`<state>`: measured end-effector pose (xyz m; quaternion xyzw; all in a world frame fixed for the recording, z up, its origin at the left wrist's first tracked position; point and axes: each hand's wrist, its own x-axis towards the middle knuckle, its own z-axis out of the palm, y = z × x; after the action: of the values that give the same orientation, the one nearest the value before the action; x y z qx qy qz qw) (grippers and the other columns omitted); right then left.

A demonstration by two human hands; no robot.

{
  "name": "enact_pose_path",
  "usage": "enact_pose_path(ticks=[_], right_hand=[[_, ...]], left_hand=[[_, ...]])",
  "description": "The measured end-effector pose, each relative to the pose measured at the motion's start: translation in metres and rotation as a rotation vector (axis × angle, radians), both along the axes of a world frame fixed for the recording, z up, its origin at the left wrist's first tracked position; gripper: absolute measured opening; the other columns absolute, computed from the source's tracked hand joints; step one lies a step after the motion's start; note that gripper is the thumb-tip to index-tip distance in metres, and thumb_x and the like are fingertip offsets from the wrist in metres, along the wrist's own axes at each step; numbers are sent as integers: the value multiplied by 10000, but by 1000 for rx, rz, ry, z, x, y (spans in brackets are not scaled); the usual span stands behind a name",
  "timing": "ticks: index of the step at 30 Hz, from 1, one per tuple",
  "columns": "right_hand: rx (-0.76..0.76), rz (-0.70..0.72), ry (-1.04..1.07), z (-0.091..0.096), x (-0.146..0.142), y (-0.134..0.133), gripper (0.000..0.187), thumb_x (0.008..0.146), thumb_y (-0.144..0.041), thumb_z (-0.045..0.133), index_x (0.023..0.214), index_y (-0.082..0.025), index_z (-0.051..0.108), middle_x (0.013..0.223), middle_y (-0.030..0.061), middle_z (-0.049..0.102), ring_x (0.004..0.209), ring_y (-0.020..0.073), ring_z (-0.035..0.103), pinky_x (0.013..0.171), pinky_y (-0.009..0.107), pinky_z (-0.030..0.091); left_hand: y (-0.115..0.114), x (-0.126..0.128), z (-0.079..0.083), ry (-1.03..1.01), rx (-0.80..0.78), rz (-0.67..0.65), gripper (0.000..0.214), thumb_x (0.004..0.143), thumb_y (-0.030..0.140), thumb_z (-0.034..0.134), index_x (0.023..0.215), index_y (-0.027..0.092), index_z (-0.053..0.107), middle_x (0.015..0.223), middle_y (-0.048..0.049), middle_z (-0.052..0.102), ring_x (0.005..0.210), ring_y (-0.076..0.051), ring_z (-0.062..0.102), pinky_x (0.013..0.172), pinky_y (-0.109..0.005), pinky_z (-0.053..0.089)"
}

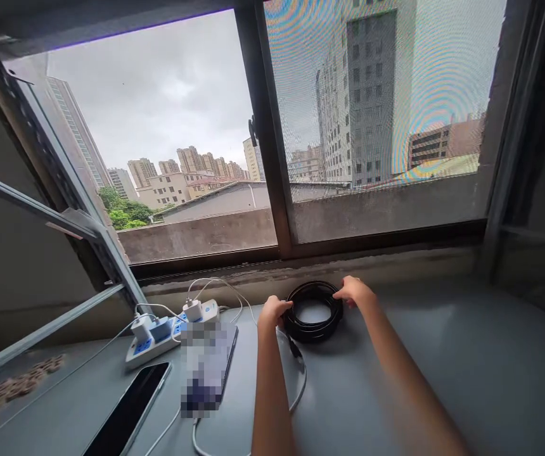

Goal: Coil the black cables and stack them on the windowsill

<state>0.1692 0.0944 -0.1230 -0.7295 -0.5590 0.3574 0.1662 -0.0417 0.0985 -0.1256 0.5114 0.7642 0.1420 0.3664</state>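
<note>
A coil of black cable (314,321) lies on the grey table (443,367) close under the window. My left hand (274,311) is closed on the coil's left side. My right hand (354,291) grips its upper right rim with the fingers curled over it. A loose end of the cable (296,354) trails from the coil toward me between my forearms.
A white power strip (170,332) with white chargers plugged in sits to the left. Beside it lie a blurred device (206,367) and a dark phone (130,408). White charging cables run across the table. Brown crumbs (20,383) lie far left. A metal frame (63,221) leans at the left.
</note>
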Motion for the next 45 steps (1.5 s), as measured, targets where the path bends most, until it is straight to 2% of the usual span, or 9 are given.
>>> enact_pose_path(ticks=[7, 14, 19, 22, 26, 30, 34, 39, 45], right_hand=[[-20, 23, -15, -4, 0, 4, 214, 902, -305, 580, 1015, -127, 616, 939, 40, 648, 763, 115, 626, 673, 280, 543], [70, 32, 94, -20, 5, 15, 283, 900, -290, 583, 1140, -140, 576, 1050, 60, 625, 830, 136, 629, 694, 301, 554], [60, 57, 174, -29, 10, 21, 318, 901, -270, 583, 1193, -148, 549, 1057, 59, 622, 807, 129, 630, 667, 284, 556], [41, 54, 183, -32, 11, 21, 347, 899, -279, 586, 1217, -151, 534, 1044, 58, 628, 793, 128, 632, 670, 289, 554], [-1, 38, 226, -32, 16, 17, 415, 924, -428, 518, 1214, -133, 534, 954, 58, 653, 729, 126, 639, 660, 299, 551], [3, -29, 270, -37, 28, 14, 419, 950, -471, 434, 1204, -158, 547, 1042, 78, 641, 816, 138, 637, 719, 318, 549], [-63, -80, 226, -47, 41, 15, 348, 931, -393, 511, 1179, -154, 563, 1113, 82, 614, 903, 162, 624, 768, 352, 541], [-111, -16, 175, -46, 47, 17, 333, 921, -368, 534, 1181, -162, 566, 1150, 83, 603, 944, 172, 616, 803, 370, 534], [-131, 113, 111, -39, 48, 17, 312, 915, -346, 549, 1163, -160, 579, 1167, 83, 599, 996, 188, 604, 847, 398, 519]], left_hand=[[3, -7, -2, -18, -8, 16, 249, 906, 321, 566, 1046, 119, 602, 947, -51, 639, 754, -129, 624, 651, -288, 541], [2, -12, -9, -125, -40, -5, 227, 915, 320, 554, 976, 109, 610, 840, -25, 638, 662, -102, 608, 597, -256, 531], [8, -19, -16, -189, -26, -11, 207, 914, 302, 558, 914, 102, 611, 769, -8, 625, 611, -90, 593, 577, -244, 524], [9, -22, -21, -218, -18, -3, 207, 913, 298, 558, 944, 101, 611, 805, -20, 634, 644, -101, 607, 602, -259, 533], [7, -30, -22, -218, 7, 20, 305, 908, 355, 555, 1104, 123, 593, 1030, -77, 635, 847, -160, 632, 729, -341, 547], [1, -43, -18, -121, 69, 87, 356, 904, 361, 556, 1189, 146, 562, 1171, -97, 591, 988, -208, 606, 827, -412, 525], [-5, -50, -15, -12, 66, 95, 309, 890, 365, 571, 1083, 128, 611, 1081, -76, 627, 940, -212, 618, 793, -379, 524], [-6, -50, -16, 21, 75, 33, 251, 800, 388, 636, 827, 140, 667, 859, -100, 676, 780, -236, 643, 580, -268, 465], [-5, -54, -21, 15, 22, -51, 363, 872, 462, 549, 1033, 146, 625, 958, -84, 659, 778, -176, 624, 647, -284, 488]])
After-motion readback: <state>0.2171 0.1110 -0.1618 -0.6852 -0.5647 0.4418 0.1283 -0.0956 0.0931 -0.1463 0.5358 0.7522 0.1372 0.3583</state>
